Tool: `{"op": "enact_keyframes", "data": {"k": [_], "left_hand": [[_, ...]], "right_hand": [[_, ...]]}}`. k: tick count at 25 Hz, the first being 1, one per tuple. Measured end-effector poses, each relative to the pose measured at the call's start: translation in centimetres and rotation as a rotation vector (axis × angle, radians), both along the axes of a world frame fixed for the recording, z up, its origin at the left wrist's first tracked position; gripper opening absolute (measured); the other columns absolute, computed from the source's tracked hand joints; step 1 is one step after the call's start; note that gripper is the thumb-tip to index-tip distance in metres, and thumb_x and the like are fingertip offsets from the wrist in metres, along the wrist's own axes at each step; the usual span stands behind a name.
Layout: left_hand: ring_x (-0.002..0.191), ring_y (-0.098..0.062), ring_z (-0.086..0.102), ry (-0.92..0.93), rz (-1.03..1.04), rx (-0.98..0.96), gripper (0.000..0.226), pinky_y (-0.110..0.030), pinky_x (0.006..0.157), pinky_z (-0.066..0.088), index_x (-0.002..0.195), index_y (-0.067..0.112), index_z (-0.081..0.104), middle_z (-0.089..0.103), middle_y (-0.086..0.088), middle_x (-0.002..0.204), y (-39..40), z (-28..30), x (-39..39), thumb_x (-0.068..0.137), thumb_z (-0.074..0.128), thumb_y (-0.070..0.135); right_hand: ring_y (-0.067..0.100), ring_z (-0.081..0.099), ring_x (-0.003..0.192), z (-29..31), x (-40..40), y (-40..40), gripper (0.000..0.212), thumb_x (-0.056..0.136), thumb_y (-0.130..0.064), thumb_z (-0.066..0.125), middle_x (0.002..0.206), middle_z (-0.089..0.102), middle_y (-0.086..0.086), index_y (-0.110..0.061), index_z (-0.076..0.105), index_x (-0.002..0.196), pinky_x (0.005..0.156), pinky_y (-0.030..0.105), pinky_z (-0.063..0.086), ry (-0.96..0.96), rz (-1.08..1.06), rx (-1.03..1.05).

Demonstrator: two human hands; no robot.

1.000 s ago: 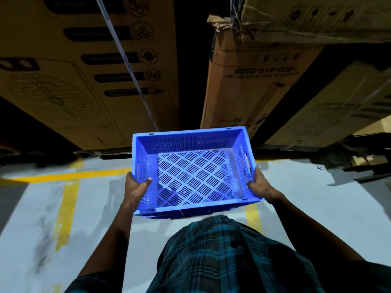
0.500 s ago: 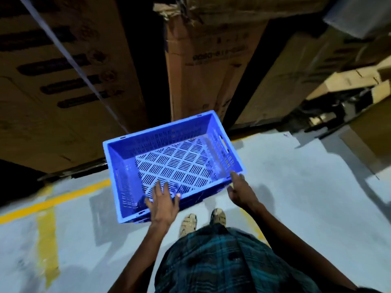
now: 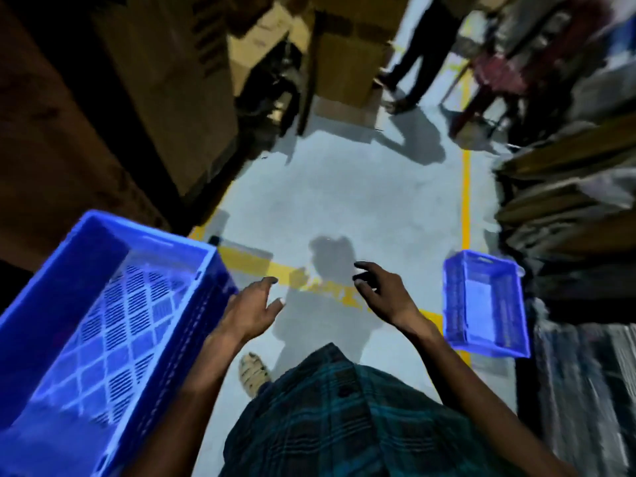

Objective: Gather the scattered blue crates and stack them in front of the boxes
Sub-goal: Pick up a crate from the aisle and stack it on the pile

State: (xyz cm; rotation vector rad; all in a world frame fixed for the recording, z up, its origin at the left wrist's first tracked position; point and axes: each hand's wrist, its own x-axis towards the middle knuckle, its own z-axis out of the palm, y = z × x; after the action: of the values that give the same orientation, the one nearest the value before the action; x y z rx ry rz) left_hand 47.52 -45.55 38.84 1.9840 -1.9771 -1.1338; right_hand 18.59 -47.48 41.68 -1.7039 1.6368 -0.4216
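Progress: one crate point(image 3: 103, 325) sits at the lower left of the frame, in front of the boxes point(image 3: 113, 108) that fill the upper left. It appears placed; whether it rests on another crate cannot be told. A second crate point(image 3: 485, 304) stands on the floor point(image 3: 344, 187) at the right edge, beside the flattened cardboard point(image 3: 568, 208), well apart from the first. It remains to be fetched and stacked.

Grip state: the left hand point(image 3: 251, 308) is empty, fingers loosely spread, just beside the near crate's rim. The right hand point(image 3: 382, 294) is empty, fingers spread wide, at frame centre.

Count:
- Blue crates: two in view.
- Hands: two, neither holding anything.
- Yellow floor lines point(image 3: 466, 201): at least two.
- Bystander point(image 3: 423, 46): one, upper right, legs only.
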Motion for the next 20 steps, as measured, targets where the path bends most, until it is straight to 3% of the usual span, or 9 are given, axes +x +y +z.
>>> {"op": "enact_keyframes", "data": {"k": [6, 11, 15, 20], "left_hand": [[0.132, -0.024, 0.051, 0.040, -0.276, -0.017, 0.057, -0.050, 0.104, 0.042, 0.143, 0.022, 0.042, 0.055, -0.006, 0.142, -2.1, 0.8, -16.9, 0.094, 0.051, 0.050], [0.128, -0.026, 0.054, 0.099, -0.528, 0.075, 0.054, -0.043, 0.102, 0.045, 0.144, 0.021, 0.043, 0.056, -0.008, 0.140, 0.3, 1.2, -32.1, 0.096, 0.053, 0.045], [0.125, -0.026, 0.055, 0.091, -0.730, 0.172, 0.052, -0.043, 0.101, 0.046, 0.142, 0.021, 0.044, 0.058, -0.008, 0.137, -0.6, 0.9, -42.5, 0.096, 0.054, 0.044], [0.113, -0.031, 0.061, 0.023, -0.928, 0.245, 0.049, -0.042, 0.094, 0.049, 0.133, 0.015, 0.052, 0.064, -0.010, 0.125, -7.3, -1.8, -55.3, 0.092, 0.057, 0.042]], "right_hand": [[0.008, 0.067, 0.086, -1.0, -17.3, 7.8, 0.032, 0.095, -0.022, 0.059, 0.096, 0.074, 0.003, -0.018, 0.061, 0.127, 0.074, 0.014, 0.047, -0.058, -0.377, 0.016], [0.024, 0.068, 0.083, -3.6, -29.7, 13.8, 0.031, 0.092, -0.025, 0.057, 0.089, 0.074, 0.008, -0.016, 0.065, 0.120, 0.079, 0.034, 0.053, -0.108, -0.633, 0.059], [0.018, 0.064, 0.082, -5.8, -39.2, 15.9, 0.025, 0.093, -0.016, 0.059, 0.086, 0.068, 0.000, -0.012, 0.068, 0.116, 0.078, 0.027, 0.045, -0.060, -0.835, 0.135], [0.026, 0.070, 0.092, -9.6, -49.1, 14.6, 0.033, 0.081, -0.032, 0.052, 0.097, 0.076, 0.005, -0.024, 0.069, 0.109, 0.089, 0.041, 0.054, -0.139, -1.103, 0.188]]}}
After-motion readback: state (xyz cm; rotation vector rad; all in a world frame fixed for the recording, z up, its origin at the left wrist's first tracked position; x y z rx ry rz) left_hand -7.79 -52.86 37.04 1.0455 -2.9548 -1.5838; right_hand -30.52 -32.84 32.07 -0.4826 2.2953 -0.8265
